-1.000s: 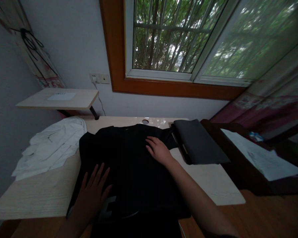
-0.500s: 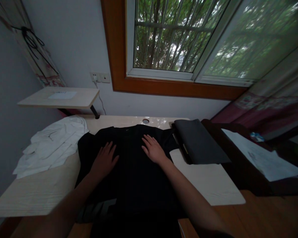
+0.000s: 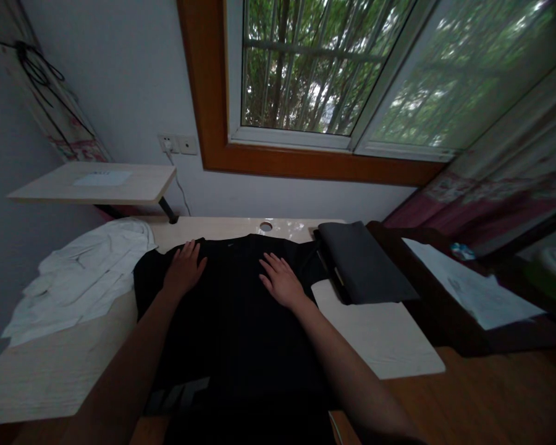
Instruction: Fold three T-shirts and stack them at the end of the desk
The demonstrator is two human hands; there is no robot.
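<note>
A black T-shirt [image 3: 241, 309] lies spread over the light wooden desk, its neckline toward the wall and its lower part hanging at the near edge. Pale lettering shows near its lower left. My left hand [image 3: 184, 270] rests flat on the upper left of the shirt, near the shoulder, fingers stretched out. On the upper right of the cloth lies my right hand [image 3: 282, 279], palm down with its fingers spread. Neither hand grips the fabric. The shirt's right sleeve reaches to a dark grey folder and is partly hidden there.
A crumpled white cloth [image 3: 83, 269] lies on the left of the desk [image 3: 380, 346], below a raised shelf [image 3: 97, 185]. The dark grey folder [image 3: 364, 262] sits at right. Beyond it, paper [image 3: 467, 284] lies on a dark surface. A window and wall stand behind.
My left hand has slid up the shirt and slightly left, toward the shoulder. My right hand stays in about the same place on the cloth. The view has shifted slightly.
</note>
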